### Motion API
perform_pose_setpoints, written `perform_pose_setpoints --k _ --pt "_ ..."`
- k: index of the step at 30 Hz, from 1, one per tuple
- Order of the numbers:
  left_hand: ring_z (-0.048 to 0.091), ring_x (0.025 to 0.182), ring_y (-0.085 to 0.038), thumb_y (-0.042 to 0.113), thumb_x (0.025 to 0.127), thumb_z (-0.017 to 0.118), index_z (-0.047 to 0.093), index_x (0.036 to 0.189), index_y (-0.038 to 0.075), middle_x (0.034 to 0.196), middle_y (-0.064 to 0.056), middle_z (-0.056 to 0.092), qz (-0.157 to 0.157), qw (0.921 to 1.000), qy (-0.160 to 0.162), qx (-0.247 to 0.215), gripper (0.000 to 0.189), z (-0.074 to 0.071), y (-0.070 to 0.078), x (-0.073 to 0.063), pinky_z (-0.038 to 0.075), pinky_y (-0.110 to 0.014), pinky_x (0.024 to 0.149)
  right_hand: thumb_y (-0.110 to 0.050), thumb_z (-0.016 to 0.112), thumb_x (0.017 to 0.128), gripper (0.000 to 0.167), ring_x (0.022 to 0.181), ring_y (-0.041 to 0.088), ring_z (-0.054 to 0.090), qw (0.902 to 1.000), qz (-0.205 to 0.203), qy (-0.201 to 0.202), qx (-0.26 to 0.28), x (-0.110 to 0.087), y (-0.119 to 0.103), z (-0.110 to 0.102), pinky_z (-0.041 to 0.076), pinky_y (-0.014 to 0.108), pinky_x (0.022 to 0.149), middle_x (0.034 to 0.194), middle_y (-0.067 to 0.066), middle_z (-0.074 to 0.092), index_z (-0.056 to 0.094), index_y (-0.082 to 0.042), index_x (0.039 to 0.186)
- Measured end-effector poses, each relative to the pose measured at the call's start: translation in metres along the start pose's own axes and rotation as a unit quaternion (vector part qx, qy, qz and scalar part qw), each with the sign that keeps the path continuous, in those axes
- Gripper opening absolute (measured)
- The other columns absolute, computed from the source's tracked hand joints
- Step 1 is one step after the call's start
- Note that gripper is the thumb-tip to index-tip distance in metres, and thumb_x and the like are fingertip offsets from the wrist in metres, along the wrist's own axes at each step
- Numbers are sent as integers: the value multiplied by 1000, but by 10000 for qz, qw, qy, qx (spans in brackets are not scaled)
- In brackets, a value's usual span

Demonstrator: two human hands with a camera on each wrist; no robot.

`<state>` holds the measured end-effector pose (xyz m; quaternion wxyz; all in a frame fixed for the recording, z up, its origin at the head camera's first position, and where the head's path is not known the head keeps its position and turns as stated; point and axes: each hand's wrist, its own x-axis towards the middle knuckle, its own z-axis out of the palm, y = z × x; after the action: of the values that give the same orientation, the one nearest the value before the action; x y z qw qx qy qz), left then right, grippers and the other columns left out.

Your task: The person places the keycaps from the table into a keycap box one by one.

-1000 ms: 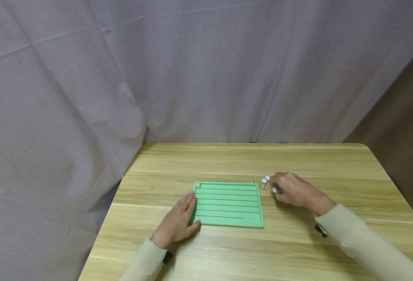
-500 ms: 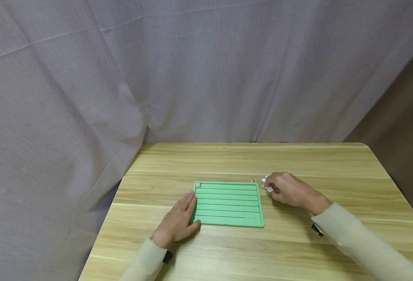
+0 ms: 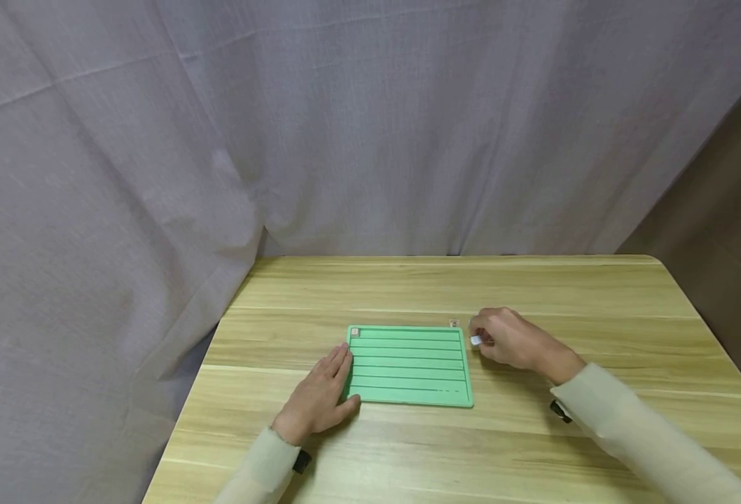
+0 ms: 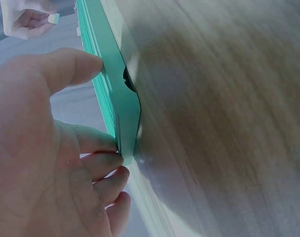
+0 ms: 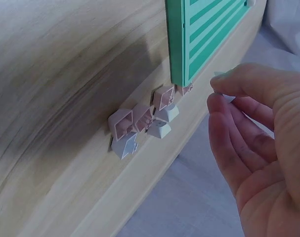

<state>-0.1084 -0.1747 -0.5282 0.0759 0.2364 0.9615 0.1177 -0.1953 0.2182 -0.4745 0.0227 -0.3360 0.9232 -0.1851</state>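
A flat green ridged tray [image 3: 408, 364] lies on the table. My left hand [image 3: 316, 402] rests along its left side, fingers extended to that edge and thumb at the near corner. To the right of the tray, my right hand [image 3: 515, 339] pinches a small white keycap [image 3: 475, 340] between thumb and index finger; in the right wrist view its fingertips largely cover it. One beige keycap [image 3: 355, 332] sits in the tray's far left corner. Several loose keycaps [image 5: 123, 123], pinkish and white, lie by the tray in the right wrist view; the right hand mostly hides them from the head.
Just past the tray's far right corner lies a beige keycap [image 3: 454, 323]. The wooden table [image 3: 534, 448] reaches back to a grey curtain [image 3: 370, 140], which also hangs along its left side.
My right hand has moved left with the white keycap, closer to the tray's right edge, covering the loose keycaps in the head view. The left hand and tray have stayed put.
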Motion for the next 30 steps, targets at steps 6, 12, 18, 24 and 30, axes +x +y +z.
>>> perform_pose_setpoints --k 6,12,18,24,30 --pt "29 161 -39 42 103 56 31 162 -8 172 -24 28 49 10000 39 68 81 2 -1 0 33 -50 131 4 80 83 18 77 10 63 9998 50 -10 184 4 -4 3 55 18 63 85 -2 69 72 -10 90" --pt "30 161 -39 42 103 57 32 162 -8 172 -24 29 72 9999 58 89 82 3 -2 0 33 -50 131 1 81 85 14 76 10 58 9999 -79 -57 123 11 -8 5 51 17 60 84 -1 65 73 -11 88" --pt "31 161 -39 42 102 57 32 161 -9 172 -25 29 97 9999 82 79 81 2 -2 0 33 -50 131 -1 82 86 13 77 8 59 9994 -335 7 66 18 -12 9 53 17 62 86 -2 66 73 -11 87" --pt "31 160 -39 41 102 57 32 161 -9 172 -25 30 86 9999 104 48 81 1 -1 0 32 -50 131 -3 83 87 12 79 11 66 9994 -334 1 124 26 -17 15 56 17 64 90 1 71 76 -8 94" --pt "30 161 -39 41 102 56 32 161 -9 172 -25 29 82 9999 99 61 81 1 -1 0 32 -49 131 -3 81 87 11 83 13 69 9989 -388 -58 237 38 -24 20 59 20 68 93 4 72 75 -7 96"
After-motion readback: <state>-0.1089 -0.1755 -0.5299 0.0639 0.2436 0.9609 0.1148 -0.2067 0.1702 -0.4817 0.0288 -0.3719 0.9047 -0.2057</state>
